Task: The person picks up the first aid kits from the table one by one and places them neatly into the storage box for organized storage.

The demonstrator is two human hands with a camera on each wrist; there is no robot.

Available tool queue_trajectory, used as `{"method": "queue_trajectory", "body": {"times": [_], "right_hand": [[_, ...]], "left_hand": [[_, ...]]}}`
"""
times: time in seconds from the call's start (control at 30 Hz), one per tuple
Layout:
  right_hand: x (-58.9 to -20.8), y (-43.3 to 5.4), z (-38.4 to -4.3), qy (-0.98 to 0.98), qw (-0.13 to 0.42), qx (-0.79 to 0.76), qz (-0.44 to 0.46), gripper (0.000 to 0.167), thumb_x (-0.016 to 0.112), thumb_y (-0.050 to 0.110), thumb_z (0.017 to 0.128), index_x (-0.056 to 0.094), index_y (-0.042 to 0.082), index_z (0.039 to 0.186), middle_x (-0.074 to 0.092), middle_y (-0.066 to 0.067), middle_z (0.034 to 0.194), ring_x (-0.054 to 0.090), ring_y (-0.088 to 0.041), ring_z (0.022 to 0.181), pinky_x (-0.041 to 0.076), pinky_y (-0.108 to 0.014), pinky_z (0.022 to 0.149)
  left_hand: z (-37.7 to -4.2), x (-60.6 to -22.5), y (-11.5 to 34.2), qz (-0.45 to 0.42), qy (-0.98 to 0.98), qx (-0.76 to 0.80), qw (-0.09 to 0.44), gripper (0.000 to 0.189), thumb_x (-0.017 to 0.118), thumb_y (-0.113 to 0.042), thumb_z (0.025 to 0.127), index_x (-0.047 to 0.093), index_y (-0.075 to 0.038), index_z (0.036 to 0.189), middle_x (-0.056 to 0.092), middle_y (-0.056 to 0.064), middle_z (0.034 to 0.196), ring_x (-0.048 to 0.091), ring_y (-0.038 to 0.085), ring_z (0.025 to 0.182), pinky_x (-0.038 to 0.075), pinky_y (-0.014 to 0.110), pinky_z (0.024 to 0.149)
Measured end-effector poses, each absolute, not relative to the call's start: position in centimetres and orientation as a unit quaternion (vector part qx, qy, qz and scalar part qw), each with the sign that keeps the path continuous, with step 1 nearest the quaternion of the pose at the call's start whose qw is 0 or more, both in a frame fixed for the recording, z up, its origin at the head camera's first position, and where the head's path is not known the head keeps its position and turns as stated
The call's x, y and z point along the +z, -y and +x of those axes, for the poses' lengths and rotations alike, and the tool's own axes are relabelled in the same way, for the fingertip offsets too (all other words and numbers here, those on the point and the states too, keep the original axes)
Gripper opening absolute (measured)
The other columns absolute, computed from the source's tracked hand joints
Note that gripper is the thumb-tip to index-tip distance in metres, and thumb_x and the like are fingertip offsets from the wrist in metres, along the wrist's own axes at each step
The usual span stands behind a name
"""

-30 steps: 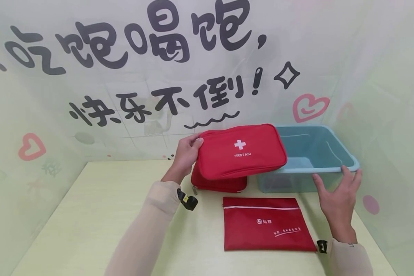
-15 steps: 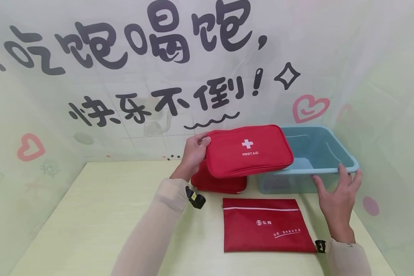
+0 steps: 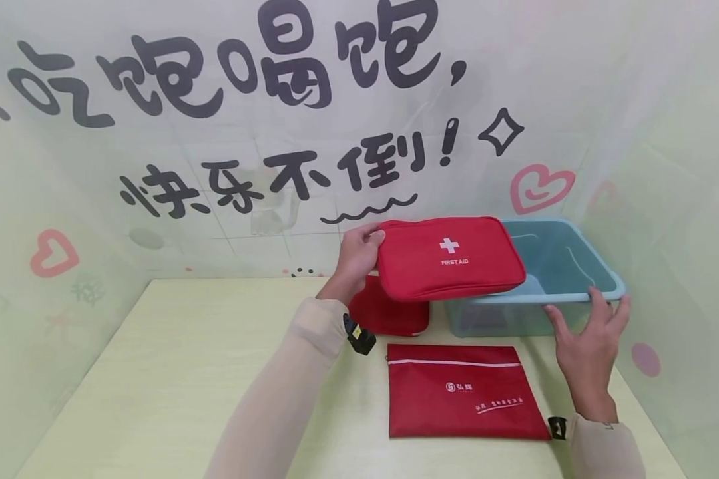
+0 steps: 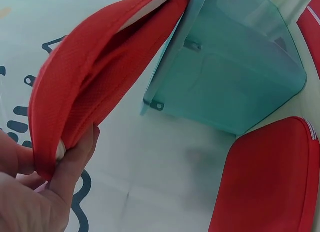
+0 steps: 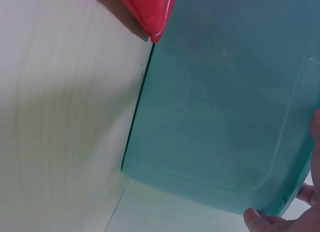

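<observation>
Pale-yellow counter (image 3: 156,372): supports the tub and two of the three red pouches.
Left hand (image 3: 355,258): fingers closed in a pinch on one end of the printed pouch, thumb on the printed face, the others behind.
Second pouch (image 3: 397,314): lies on the counter left of the tub, partly covered in the head view by the printed one.
FIRST AID pouch (image 3: 452,278): held above the counter; its right end overlaps the tub's left part in the head view. Contact with the rim cannot be told.
Pouch axis: long side runs left to right, free end toward the tub; cross and lettering face the head camera, upright.
Pouch fabric: judged light, soft and little prone to slip or break; likely to sag away from a one-ended hold. Short end or seamed edge offers the best purchase.
Flat pouch (image 3: 455,416): lies on the counter in front of the tub, pale strip along its far edge.
Blue-green tub (image 3: 515,319): upright, mouth upward.
Right hand (image 3: 592,352): fingers spread, hooked over the tub's near right rim, thumb against the outer wall.
</observation>
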State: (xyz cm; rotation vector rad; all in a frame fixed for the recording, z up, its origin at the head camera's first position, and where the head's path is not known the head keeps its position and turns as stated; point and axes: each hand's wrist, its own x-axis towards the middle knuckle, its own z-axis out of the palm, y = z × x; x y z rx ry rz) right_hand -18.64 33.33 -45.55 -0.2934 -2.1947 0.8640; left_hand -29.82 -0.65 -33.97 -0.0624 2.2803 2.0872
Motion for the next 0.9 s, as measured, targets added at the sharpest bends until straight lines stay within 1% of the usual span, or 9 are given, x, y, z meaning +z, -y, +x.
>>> {"method": "queue_trajectory", "body": {"times": [0.13, 0.4, 0.7, 0.9], "right_hand": [[-45.6, -33.3, -18.6, 0.859, 0.378, 0.327, -0.109, 0.075, 0.078, 0.023, 0.087, 0.039, 0.007, 0.148, 0.015, -0.015, 0.161, 0.030, -0.038, 0.141, 0.039, -0.068, 0.097], [-45.6, -33.2, -18.5, 0.865, 0.381, 0.312, -0.098, 0.074, 0.078, 0.024, 0.087, 0.039, 0.006, 0.147, 0.018, -0.019, 0.159, 0.036, -0.045, 0.136, 0.041, -0.071, 0.090], [-45.6, -33.1, -18.5, 0.866, 0.379, 0.310, -0.099, 0.073, 0.078, 0.025, 0.087, 0.039, 0.005, 0.146, 0.017, -0.019, 0.159, 0.038, -0.047, 0.133, 0.042, -0.071, 0.089], [-45.5, -32.8, -18.3, 0.868, 0.375, 0.309, -0.103, 0.076, 0.079, 0.025, 0.086, 0.039, 0.006, 0.147, 0.018, -0.019, 0.160, 0.037, -0.046, 0.135, 0.041, -0.071, 0.089]], "left_hand": [[-30.0, -34.0, 0.1, -0.022, -0.736, 0.676, 0.027, 0.040, 0.054, -0.018, 0.103, 0.054, -0.010, 0.142, 0.066, 0.011, 0.120, 0.069, 0.024, 0.094, 0.060, 0.033, 0.076], [-30.1, -34.1, -1.2, -0.030, -0.732, 0.680, 0.032, 0.042, 0.054, -0.017, 0.103, 0.052, -0.008, 0.144, 0.064, 0.013, 0.124, 0.067, 0.025, 0.099, 0.060, 0.033, 0.079], [-30.0, -33.9, -2.8, -0.041, -0.724, 0.688, 0.028, 0.042, 0.055, -0.016, 0.103, 0.053, -0.008, 0.144, 0.064, 0.012, 0.125, 0.064, 0.025, 0.104, 0.058, 0.036, 0.085], [-29.9, -34.1, -3.7, -0.045, -0.719, 0.692, 0.043, 0.046, 0.058, -0.018, 0.101, 0.051, -0.009, 0.145, 0.062, 0.011, 0.125, 0.064, 0.025, 0.105, 0.058, 0.037, 0.084]]}}
